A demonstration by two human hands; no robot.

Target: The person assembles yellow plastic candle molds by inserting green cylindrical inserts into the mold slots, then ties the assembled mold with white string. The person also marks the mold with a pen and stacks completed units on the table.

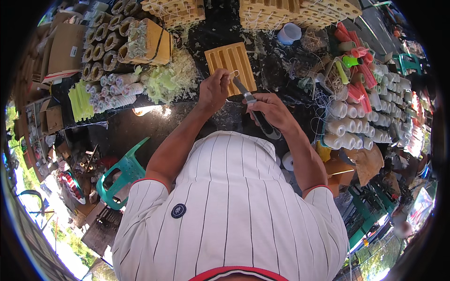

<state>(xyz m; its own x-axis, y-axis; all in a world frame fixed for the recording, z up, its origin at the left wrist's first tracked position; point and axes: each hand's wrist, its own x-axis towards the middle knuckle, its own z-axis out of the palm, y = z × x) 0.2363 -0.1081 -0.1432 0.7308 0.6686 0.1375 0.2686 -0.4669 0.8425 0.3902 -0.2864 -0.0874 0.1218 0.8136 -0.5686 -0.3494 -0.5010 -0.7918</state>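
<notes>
Over a grooved wooden block (240,50) on the dark work table, my left hand (214,91) is closed in a pinch at a thin pale string (236,73), whose end curls in a small loop. My right hand (272,110) grips a knife (240,85) with a narrow blade, a silvery collar and a black handle that runs down past the palm. The blade points up and left, its tip close to the string; whether they touch I cannot tell. Part of the block is hidden behind my hands and the knife.
Stacked wooden moulds (300,11) stand at the back. Left are brown tubes (112,42), a strapped wooden block (161,44) and pale green shavings (171,77). Right are a white cup (289,33), a lime green item (351,61) and rows of white rolls (347,125). A green chair (123,175) stands lower left.
</notes>
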